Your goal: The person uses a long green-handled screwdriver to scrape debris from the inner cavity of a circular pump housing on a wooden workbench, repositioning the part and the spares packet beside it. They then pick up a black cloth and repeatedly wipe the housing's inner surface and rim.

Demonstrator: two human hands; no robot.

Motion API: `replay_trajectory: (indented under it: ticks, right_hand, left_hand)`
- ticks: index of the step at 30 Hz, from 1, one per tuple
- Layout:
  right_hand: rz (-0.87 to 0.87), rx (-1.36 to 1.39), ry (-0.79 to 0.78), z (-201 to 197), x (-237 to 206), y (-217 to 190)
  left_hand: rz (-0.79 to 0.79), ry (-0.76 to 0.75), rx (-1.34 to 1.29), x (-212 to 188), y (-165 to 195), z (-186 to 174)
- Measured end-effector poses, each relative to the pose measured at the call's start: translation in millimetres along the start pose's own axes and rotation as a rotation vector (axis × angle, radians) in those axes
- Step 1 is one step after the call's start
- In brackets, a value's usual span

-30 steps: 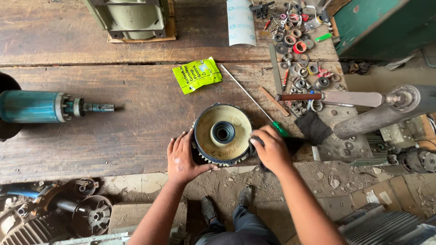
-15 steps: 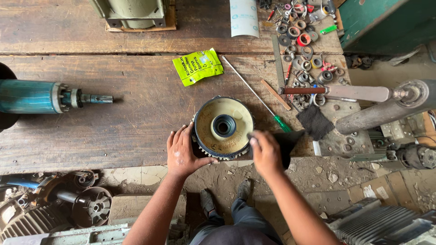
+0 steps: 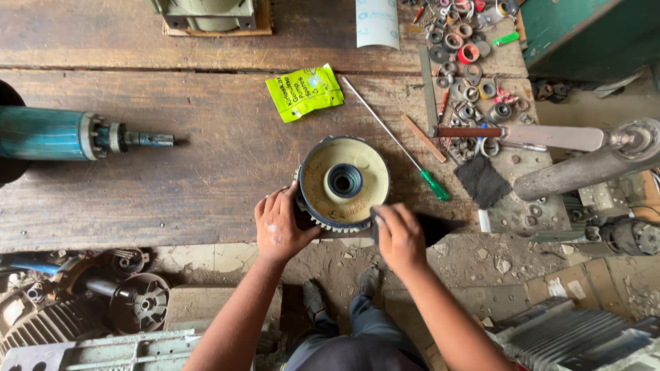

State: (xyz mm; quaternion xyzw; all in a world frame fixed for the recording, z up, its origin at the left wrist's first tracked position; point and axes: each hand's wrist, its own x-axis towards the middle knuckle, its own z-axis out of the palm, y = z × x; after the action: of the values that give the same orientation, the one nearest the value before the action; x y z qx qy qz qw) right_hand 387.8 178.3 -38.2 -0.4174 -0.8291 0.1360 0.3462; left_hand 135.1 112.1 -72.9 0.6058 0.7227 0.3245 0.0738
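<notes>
A round metal cover [image 3: 322, 184] with a yellowish inner face, a central hole and a toothed rim lies on the wooden bench [image 3: 206, 178] near its front edge. My left hand [image 3: 278, 227] grips the cover's lower left rim. At the lower right rim, my right hand [image 3: 399, 237] is closed on a dark abrasive sheet [image 3: 434, 227], which sticks out to the right of the hand.
A green-handled screwdriver [image 3: 434, 184] lies just right of the cover, with a green packet [image 3: 304, 91] behind it. A blue cylinder with a shaft [image 3: 51, 134] lies at the left. Several rings and bearings [image 3: 467, 48] and a black abrasive square [image 3: 482, 180] sit at the right. Motor parts [image 3: 137, 302] lie below.
My right hand has slid from the cover's right rim down towards its lower right edge, with the dark sheet in it. My left hand stays on the left rim.
</notes>
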Motion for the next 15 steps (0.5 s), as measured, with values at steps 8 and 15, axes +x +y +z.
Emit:
replay_trajectory:
  ticks: [8, 15]
  right_hand:
    - [0.068, 0.019, -0.041, -6, 49, 40]
    - [0.012, 0.094, -0.045, 1, 63, 46]
  left_hand:
    - [-0.093, -0.113, -0.114, -16, 2, -6]
    - [0.074, -0.037, 0.023, 17, 4, -7]
